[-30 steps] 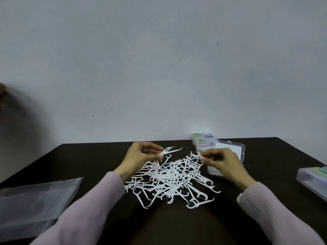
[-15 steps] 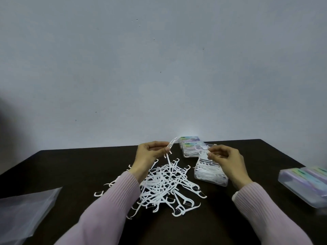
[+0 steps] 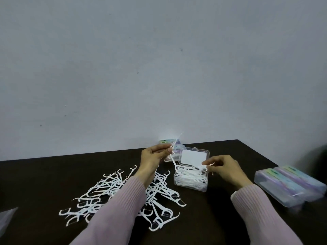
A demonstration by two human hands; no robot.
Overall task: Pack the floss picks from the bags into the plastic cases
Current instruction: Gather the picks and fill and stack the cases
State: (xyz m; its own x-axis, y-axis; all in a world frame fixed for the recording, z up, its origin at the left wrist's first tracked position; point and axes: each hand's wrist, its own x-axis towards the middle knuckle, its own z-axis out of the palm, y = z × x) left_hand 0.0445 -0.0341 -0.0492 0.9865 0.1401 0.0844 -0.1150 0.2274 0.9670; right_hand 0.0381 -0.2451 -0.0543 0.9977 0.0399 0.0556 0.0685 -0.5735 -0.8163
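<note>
A heap of loose white floss picks [image 3: 113, 195] lies on the dark table, partly under my left forearm. To its right stands an open clear plastic case [image 3: 192, 180], holding several picks, its lid [image 3: 193, 155] tilted up behind. My left hand [image 3: 153, 159] pinches white floss picks [image 3: 172, 156] raised above the case's left end. At the case's right end my right hand [image 3: 224, 169] pinches a floss pick [image 3: 206, 166] over the rim.
Two closed cases with pastel labels [image 3: 290, 184] lie at the right edge of the table [image 3: 53, 174]. More labelled cases [image 3: 170, 143] sit behind the open case by the wall. A corner of a clear plastic bag [image 3: 7, 217] shows at far left.
Both hands have moved from the heap to the open case, carrying picks. The view has shifted right, so the bag has slid almost out of frame.
</note>
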